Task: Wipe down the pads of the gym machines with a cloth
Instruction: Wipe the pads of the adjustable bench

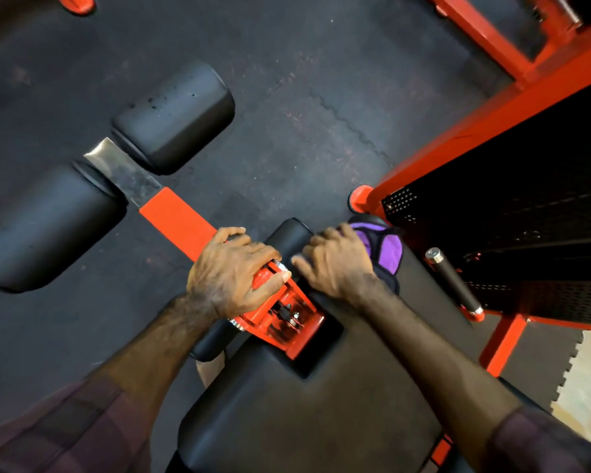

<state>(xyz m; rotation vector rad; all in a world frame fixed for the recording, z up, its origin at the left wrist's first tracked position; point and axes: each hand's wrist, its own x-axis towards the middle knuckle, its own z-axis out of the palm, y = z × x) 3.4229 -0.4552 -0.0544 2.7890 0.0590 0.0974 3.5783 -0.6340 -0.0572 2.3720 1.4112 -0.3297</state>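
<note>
A black seat pad (307, 414) fills the lower middle. From its front a red arm (176, 216) runs up-left to two black roller pads, one (174, 114) above and one (45, 227) below. My left hand (234, 273) grips the red arm near its bracket (289, 319). My right hand (335, 264) presses a purple cloth (388, 249) onto a small black roller pad (287, 233) at the seat's front; its fingers curl over the cloth.
A red machine frame (492, 121) with a black perforated cover (526, 213) stands close on the right. A black-gripped handle (454, 281) juts beside the seat. Dark rubber floor (321, 97) spreads around. A pale floor patch (587, 387) lies at right.
</note>
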